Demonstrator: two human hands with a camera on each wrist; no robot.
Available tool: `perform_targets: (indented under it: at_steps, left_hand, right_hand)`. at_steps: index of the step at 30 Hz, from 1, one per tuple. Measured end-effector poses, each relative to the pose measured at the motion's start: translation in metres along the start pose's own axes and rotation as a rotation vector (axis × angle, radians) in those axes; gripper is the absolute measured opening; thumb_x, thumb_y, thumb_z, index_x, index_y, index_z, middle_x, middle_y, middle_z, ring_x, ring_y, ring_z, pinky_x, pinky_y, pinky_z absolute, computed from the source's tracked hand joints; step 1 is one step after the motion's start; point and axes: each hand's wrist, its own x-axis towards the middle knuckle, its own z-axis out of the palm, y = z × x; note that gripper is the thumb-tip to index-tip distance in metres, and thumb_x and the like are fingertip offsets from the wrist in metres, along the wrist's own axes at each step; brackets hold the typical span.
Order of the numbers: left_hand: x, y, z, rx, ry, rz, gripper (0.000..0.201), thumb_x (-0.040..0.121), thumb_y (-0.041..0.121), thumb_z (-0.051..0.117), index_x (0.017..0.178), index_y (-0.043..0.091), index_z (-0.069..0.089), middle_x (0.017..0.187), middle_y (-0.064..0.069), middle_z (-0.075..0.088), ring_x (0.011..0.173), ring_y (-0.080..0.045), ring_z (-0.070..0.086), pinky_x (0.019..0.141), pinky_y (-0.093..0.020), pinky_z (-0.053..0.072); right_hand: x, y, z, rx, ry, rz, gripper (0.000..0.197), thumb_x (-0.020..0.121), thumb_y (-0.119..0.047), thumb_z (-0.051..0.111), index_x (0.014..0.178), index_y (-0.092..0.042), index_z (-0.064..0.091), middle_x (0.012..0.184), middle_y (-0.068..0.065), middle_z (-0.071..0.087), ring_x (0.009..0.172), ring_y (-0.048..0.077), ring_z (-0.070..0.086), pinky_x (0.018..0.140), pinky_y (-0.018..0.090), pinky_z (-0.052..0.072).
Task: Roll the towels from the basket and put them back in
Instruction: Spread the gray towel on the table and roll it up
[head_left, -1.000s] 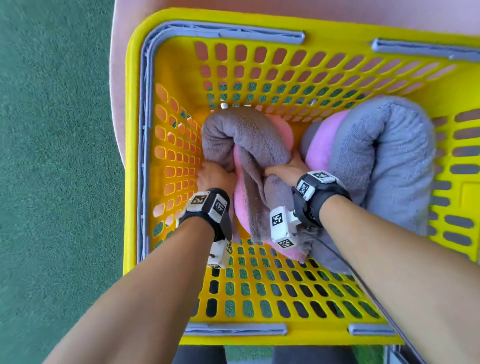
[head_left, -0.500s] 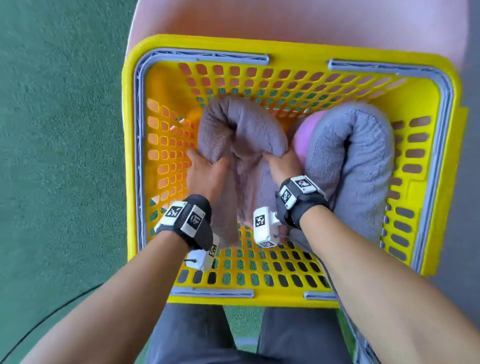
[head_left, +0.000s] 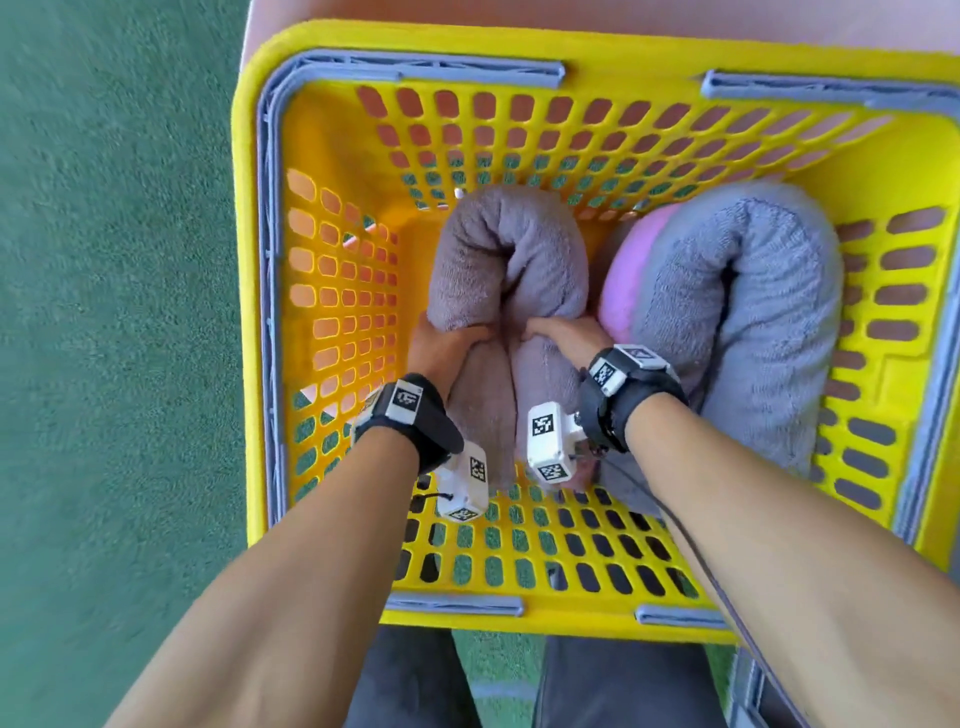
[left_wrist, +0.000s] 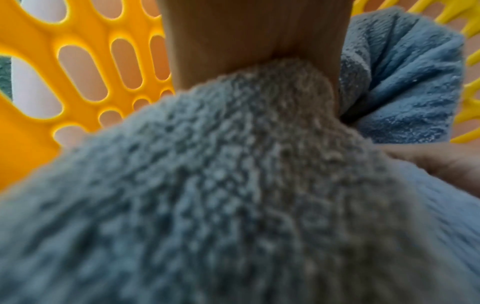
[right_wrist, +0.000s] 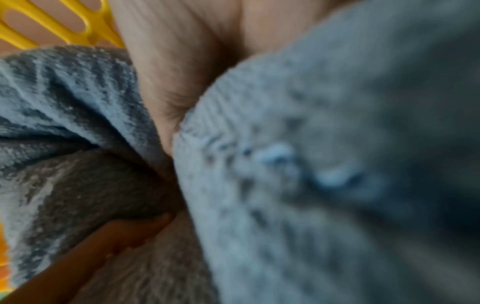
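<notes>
Head view, contents of one yellow basket with slotted walls and grey rim strips, standing on a pink surface over green carpet.

Item 1: taupe-grey rolled towel, bent into an arch, lying left of centre on the basket floor with its bend toward the far wall and its two ends toward the person.

Item 2: blue-grey rolled towel, also bent double, at the right side of the basket, just beside item 1. A pink towel shows between the two, tucked against the blue-grey one.

Item 3: left hand, on the left limb of the taupe-grey towel; grip closed round the towel, fingers going under the roll. Left wrist view: palm pressed against blurred towel pile, basket wall behind.

Item 4: right hand, on the right limb of the same towel; grip closed on it, fingers curled over the cloth. Right wrist view: palm sunk between towel folds, picture blurred.

Item 5: black wrist straps with white marker blocks, one on each forearm.

Item 6: dark trouser legs at the near edge, below the basket.
</notes>
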Motion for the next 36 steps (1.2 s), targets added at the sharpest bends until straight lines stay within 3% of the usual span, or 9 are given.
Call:
perform_targets:
  at_steps: [5,10,14,16,20,23,27,31,36]
  left_hand:
    - [0.005,0.016,-0.025,0.316,0.162,0.176,0.08,0.055,0.047,0.077,0.125,0.018,0.052,0.117,-0.007,0.064,0.105,-0.03,0.061,0.082,-0.034,0.049]
    - [0.0,0.017,-0.017,0.544,0.147,0.21,0.087,0.075,0.033,0.069,0.145,0.014,0.022,0.134,-0.02,0.041,0.121,-0.042,0.043,0.095,-0.045,0.038]
    - [-0.035,0.023,-0.004,0.64,0.446,0.537,0.061,0.074,0.034,0.063,0.127,0.012,0.043,0.12,-0.013,0.045,0.113,-0.032,0.041,0.091,-0.042,0.034]
    - [-0.045,0.032,0.005,0.5,0.278,0.618,0.043,0.082,0.041,0.056,0.111,0.009,0.054,0.111,-0.014,0.056,0.107,-0.031,0.05,0.089,-0.037,0.036]
    - [-0.048,0.037,0.026,0.061,-0.362,0.139,0.082,0.075,0.071,0.051,0.129,0.011,0.054,0.125,-0.006,0.062,0.116,-0.016,0.057,0.106,-0.038,0.04]
    - [-0.044,0.032,0.028,-0.201,-0.471,0.026,0.064,0.08,0.053,0.065,0.122,0.005,0.06,0.112,-0.008,0.07,0.105,-0.018,0.066,0.1,-0.038,0.047]
    - [-0.03,0.018,0.028,-0.188,-0.385,-0.016,0.051,0.082,0.034,0.07,0.12,0.002,0.06,0.11,-0.015,0.069,0.103,-0.026,0.066,0.095,-0.041,0.051]
    - [-0.026,0.011,0.035,0.499,-0.345,0.105,0.047,0.097,0.036,0.045,0.121,-0.003,0.057,0.121,-0.023,0.06,0.113,-0.034,0.057,0.099,-0.041,0.043]
    - [-0.042,0.03,0.003,0.704,0.374,0.629,0.055,0.074,0.03,0.063,0.122,0.01,0.045,0.121,-0.016,0.047,0.113,-0.033,0.041,0.091,-0.044,0.033]
  right_hand:
    - [-0.013,0.005,0.01,0.011,-0.068,0.052,0.058,0.057,-0.045,0.079,0.104,-0.013,0.066,0.088,0.002,0.065,0.081,0.023,0.062,0.061,0.031,0.048]
    - [-0.029,-0.003,0.025,-0.063,0.168,-0.046,0.083,0.067,-0.04,0.08,0.135,-0.01,0.045,0.131,0.008,0.057,0.118,0.028,0.055,0.091,0.028,0.041]
    - [-0.057,-0.003,0.016,0.008,0.374,-0.213,0.07,0.069,-0.033,0.076,0.129,-0.013,0.044,0.124,0.017,0.06,0.112,0.036,0.056,0.09,0.037,0.044]
    - [-0.069,0.001,0.012,0.069,0.358,-0.279,0.067,0.07,-0.032,0.074,0.127,-0.013,0.044,0.123,0.017,0.061,0.111,0.034,0.058,0.089,0.037,0.046]
    - [-0.073,0.008,0.014,0.279,0.167,-0.347,0.064,0.064,-0.047,0.071,0.121,-0.023,0.054,0.114,0.001,0.067,0.108,0.015,0.063,0.095,0.039,0.049]
    - [-0.067,0.005,0.017,0.322,0.052,-0.284,0.055,0.067,-0.05,0.058,0.113,-0.019,0.061,0.112,0.007,0.067,0.109,0.022,0.061,0.099,0.042,0.046]
    - [-0.051,0.01,0.024,-0.128,0.101,-0.271,0.061,0.084,-0.053,0.035,0.127,-0.013,0.054,0.127,0.019,0.049,0.12,0.033,0.043,0.107,0.043,0.033]
    - [-0.043,0.014,0.024,-0.429,0.261,-0.119,0.044,0.093,-0.038,0.049,0.123,-0.008,0.057,0.126,0.021,0.048,0.119,0.039,0.047,0.099,0.04,0.037]
    - [-0.044,-0.005,0.015,-0.184,0.236,-0.176,0.093,0.056,-0.068,0.071,0.126,-0.015,0.042,0.126,0.016,0.056,0.106,0.036,0.06,0.091,0.046,0.049]
